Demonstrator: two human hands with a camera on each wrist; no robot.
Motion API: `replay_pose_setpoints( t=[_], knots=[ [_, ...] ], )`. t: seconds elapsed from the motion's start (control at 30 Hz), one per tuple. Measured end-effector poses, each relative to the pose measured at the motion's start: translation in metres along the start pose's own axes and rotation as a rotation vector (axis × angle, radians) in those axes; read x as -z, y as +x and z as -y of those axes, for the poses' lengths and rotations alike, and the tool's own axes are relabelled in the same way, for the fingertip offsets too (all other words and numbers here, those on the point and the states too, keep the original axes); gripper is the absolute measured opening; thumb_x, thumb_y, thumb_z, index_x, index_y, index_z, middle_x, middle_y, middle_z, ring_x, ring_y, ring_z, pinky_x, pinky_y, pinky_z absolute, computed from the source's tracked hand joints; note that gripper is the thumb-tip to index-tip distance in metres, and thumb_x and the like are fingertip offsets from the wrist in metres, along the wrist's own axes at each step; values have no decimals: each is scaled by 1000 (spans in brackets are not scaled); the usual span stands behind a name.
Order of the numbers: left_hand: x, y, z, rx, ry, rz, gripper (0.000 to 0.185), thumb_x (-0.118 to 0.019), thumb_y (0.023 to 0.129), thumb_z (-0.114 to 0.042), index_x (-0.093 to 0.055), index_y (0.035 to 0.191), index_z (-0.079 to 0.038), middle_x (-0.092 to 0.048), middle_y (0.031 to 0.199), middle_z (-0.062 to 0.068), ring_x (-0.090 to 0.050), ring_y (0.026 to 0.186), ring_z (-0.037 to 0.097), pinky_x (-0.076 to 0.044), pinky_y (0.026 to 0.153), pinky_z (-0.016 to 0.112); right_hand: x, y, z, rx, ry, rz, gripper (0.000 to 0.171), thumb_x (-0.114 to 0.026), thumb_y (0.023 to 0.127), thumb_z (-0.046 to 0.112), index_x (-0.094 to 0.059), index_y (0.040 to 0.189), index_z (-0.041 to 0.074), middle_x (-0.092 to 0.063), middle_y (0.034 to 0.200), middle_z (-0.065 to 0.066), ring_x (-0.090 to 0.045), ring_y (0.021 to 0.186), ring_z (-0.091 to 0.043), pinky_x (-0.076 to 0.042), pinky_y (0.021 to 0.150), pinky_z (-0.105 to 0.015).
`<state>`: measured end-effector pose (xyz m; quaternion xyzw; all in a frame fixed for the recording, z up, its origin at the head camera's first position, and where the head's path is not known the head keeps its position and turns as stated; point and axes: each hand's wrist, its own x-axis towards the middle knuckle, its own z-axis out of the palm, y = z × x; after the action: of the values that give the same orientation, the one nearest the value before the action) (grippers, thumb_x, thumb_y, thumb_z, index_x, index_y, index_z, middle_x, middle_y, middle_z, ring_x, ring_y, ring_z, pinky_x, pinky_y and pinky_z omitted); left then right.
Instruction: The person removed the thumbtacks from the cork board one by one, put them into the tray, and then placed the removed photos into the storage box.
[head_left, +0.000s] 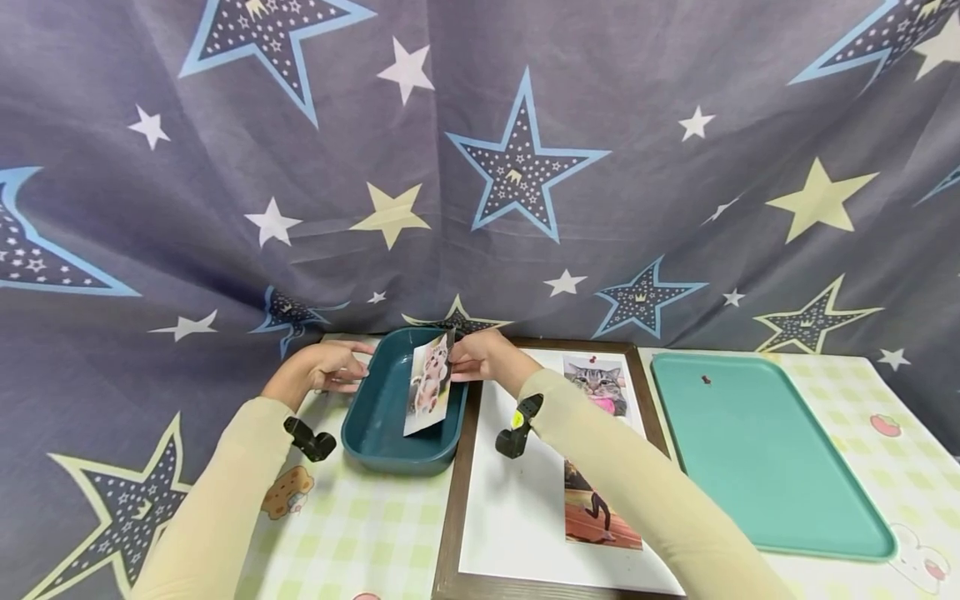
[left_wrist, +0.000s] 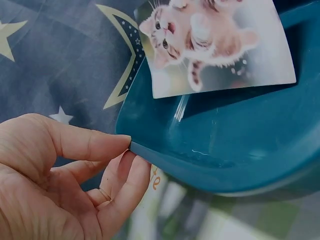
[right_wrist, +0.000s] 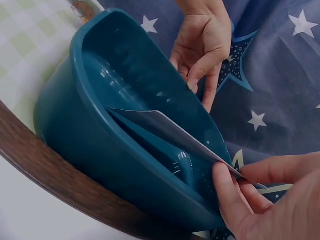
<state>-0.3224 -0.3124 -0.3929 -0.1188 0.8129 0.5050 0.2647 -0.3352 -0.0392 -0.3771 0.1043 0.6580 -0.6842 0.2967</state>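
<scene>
**Kitten photo held over dark teal tray, both hands engaged**

Person stands at the table, both arms in pale yellow sleeves reaching forward. Right hand (head_left: 480, 357) pinches the kitten photo (head_left: 429, 385) by its top edge, thumb and fingers closed on the paper; the photo hangs down from the fingers into the dark teal tray (head_left: 378, 433), its lower edge against the tray's inside (right wrist view shows the paper slanting across the tray's interior).

Left hand (head_left: 330, 367) sits at the tray's far left corner. In the left wrist view the thumb lies on top of the rim and the fingers curl underneath, so it is gripping the tray edge. The photo is just across the tray from that hand, print side facing it.

Below the right forearm: a white board with a dark wooden frame (head_left: 450, 517), lying flat just right of the tray. On it, near the right elbow, a tabby cat photo (head_left: 600, 385) pinned at the top, and closer to the person a picture of a running figure (head_left: 596, 508).

Further right of the right hand, well apart: a light teal tray (head_left: 772, 467) with a small dark pin (head_left: 706, 381) on it. Checked green tablecloth (head_left: 360, 542) underneath, starry curtain (head_left: 480, 167) behind.
</scene>
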Motion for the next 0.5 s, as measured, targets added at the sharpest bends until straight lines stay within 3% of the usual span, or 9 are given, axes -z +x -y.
replay_pose_setpoints(
  t=[0.23,0.5],
  knots=[
    [0,1,1,3,-12,6,70,-53,96,4,-26,160,-4,-48,138,21,-62,108,17,-59,89,29,-7,0,-4,24,-21,-29,47,-57,86,-17,-48,132,-10,-65,92,-19,-65,87,-27,-56,101,-44],
    [1,1,2,-1,-19,12,71,-53,96,4,-24,161,-4,-47,140,22,-64,97,11,-60,85,27,-18,0,-9,90,-78,-49,64,-58,83,-20,-33,141,-10,-57,73,-11,-59,65,-20,-60,94,-43]
  ],
)
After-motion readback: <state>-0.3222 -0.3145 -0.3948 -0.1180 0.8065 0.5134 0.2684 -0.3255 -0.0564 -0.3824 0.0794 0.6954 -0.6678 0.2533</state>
